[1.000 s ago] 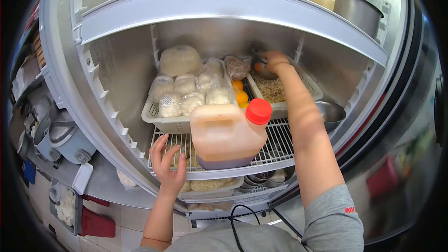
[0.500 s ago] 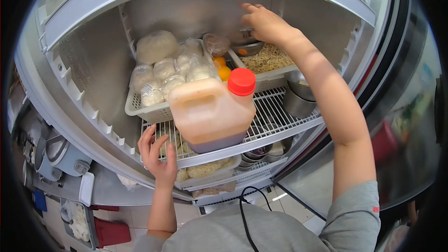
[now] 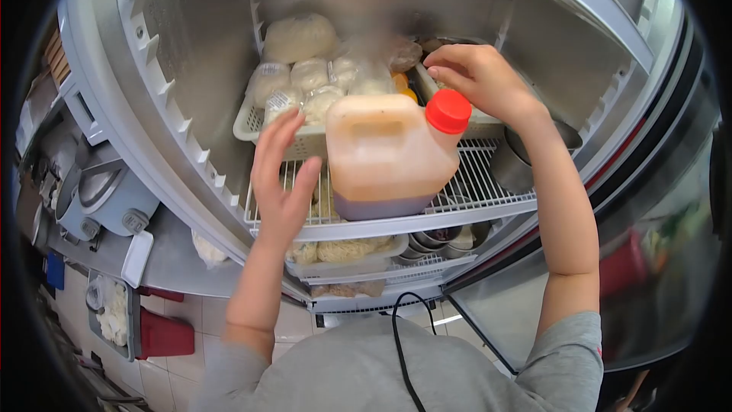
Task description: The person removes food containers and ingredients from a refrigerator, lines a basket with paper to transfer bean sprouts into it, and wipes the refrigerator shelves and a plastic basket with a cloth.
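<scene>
A translucent jug (image 3: 389,156) with a red cap (image 3: 448,111) and brown liquid stands at the front of the wire shelf (image 3: 488,164). My left hand (image 3: 282,172) is raised just left of the jug, fingers apart, holding nothing. Above and behind the red cap hangs my right hand (image 3: 480,80), its fingers spread loosely and empty. It partly hides the right basket (image 3: 480,126). Behind the jug, the left white basket (image 3: 305,141) holds several bagged white dough-like balls (image 3: 310,74). Orange round items (image 3: 400,82) lie between the baskets.
A metal pot (image 3: 512,164) stands at the shelf's right end. Below are trays of noodles (image 3: 351,249) and metal bowls (image 3: 436,236). An upper shelf edge (image 3: 572,0) crosses overhead. Grey-blue cookers (image 3: 118,198) sit on a counter at left; the glass door (image 3: 610,297) stands at right.
My right hand has drawn back from the bowl in the right basket toward the red cap. My left hand has risen from the shelf's front edge to beside the jug. The camera view has shifted.
</scene>
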Demonstrator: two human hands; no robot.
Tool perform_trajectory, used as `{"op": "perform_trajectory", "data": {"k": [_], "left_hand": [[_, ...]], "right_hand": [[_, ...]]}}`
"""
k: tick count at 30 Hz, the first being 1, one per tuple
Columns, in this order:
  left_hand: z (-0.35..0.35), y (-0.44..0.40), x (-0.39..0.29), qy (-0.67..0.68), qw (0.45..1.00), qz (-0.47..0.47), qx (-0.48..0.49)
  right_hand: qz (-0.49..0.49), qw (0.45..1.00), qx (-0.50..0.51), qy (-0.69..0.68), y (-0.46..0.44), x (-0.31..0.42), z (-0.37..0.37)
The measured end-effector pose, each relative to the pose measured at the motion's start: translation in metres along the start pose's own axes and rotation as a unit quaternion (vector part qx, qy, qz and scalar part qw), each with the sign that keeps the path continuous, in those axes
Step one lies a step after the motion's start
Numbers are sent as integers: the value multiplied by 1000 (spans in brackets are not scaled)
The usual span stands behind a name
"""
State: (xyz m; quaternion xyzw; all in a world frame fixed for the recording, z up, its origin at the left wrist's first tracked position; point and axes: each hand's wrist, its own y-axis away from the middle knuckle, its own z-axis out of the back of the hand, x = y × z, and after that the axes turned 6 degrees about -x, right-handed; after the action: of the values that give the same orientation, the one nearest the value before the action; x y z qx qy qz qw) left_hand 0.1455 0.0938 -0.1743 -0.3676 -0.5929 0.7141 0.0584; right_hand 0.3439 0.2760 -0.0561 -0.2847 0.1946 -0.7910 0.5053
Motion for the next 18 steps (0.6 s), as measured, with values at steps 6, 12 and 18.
{"op": "perform_trajectory", "data": {"k": [6,12,18], "left_hand": [[-33,-50,-16,108,959,139,223],[-63,-53,-27,203,951,197,122],[-54,-68,-38,182,972,123,80]], "right_hand": [[32,996,-70,-34,43,8,26],[11,998,-60,-34,103,4,45],[-51,991,-71,-105,162,-11,51]]}}
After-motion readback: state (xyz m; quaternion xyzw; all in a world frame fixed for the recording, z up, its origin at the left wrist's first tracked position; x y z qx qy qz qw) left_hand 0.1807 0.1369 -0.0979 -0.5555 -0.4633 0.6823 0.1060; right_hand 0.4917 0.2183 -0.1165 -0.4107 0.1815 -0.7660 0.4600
